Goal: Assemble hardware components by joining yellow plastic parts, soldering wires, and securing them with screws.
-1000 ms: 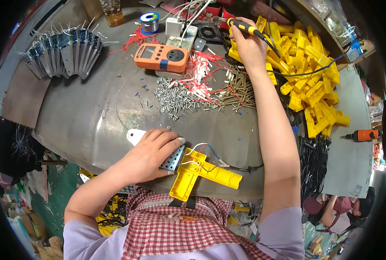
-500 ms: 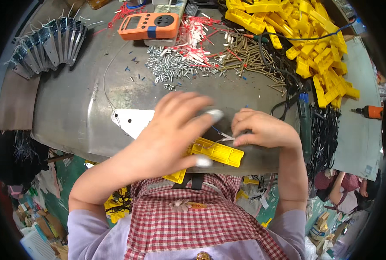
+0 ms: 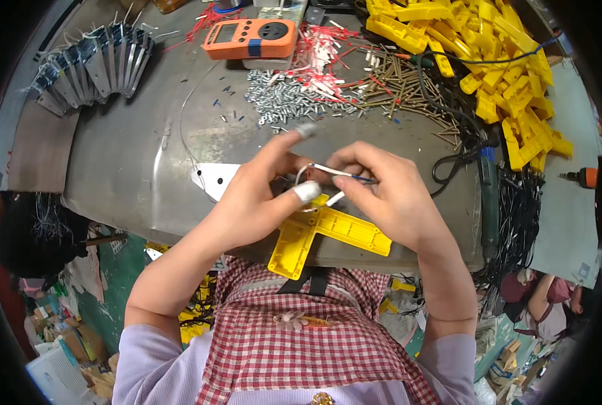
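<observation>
Yellow plastic part point(image 3: 328, 236) lying at near edge of grey counter point(image 3: 132, 175), left hand point(image 3: 260, 192) and right hand point(image 3: 388, 189) just above it, fingers point(image 3: 307, 192) pinched on thin wire point(image 3: 334, 172), screws point(image 3: 280, 101) and orange meter point(image 3: 250, 38) beyond.

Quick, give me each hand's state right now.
Left hand: closed, pinching the thin white wire above the yellow plastic part.
Right hand: closed, pinching the same wire.
</observation>
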A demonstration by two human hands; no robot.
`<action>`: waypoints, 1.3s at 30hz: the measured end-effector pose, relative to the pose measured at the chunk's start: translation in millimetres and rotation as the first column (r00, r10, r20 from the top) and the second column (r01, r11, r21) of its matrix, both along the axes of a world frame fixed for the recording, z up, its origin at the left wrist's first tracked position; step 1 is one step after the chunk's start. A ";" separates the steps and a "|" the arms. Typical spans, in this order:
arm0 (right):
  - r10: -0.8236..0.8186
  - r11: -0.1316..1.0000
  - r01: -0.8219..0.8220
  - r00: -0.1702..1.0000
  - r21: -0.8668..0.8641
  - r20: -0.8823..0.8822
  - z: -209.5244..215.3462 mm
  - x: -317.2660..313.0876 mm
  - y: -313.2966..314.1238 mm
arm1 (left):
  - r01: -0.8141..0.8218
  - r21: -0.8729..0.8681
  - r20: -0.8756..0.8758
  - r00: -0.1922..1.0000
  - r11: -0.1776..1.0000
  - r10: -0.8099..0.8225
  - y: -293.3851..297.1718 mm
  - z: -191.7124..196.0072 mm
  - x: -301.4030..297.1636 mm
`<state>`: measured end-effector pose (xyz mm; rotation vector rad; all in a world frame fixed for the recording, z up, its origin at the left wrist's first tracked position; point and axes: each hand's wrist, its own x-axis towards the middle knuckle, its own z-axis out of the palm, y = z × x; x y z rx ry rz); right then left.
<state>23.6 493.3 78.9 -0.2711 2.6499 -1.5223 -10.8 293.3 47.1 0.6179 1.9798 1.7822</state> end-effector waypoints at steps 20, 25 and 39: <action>0.024 0.999 -0.024 1.000 0.038 -0.001 2.5 16.1 8.1 | -0.201 -0.226 -0.495 0.867 0.953 0.065 1.4 -8.7 -5.5; 0.026 0.992 -0.016 0.997 0.123 -0.076 -3.1 16.2 10.5 | -0.275 -0.251 -0.790 0.612 0.928 -0.032 2.3 -4.7 14.0; -0.101 0.936 0.187 0.954 0.298 -0.282 -33.2 8.1 9.2 | -0.282 -0.375 -0.865 0.449 0.883 -0.224 -5.2 -15.8 41.5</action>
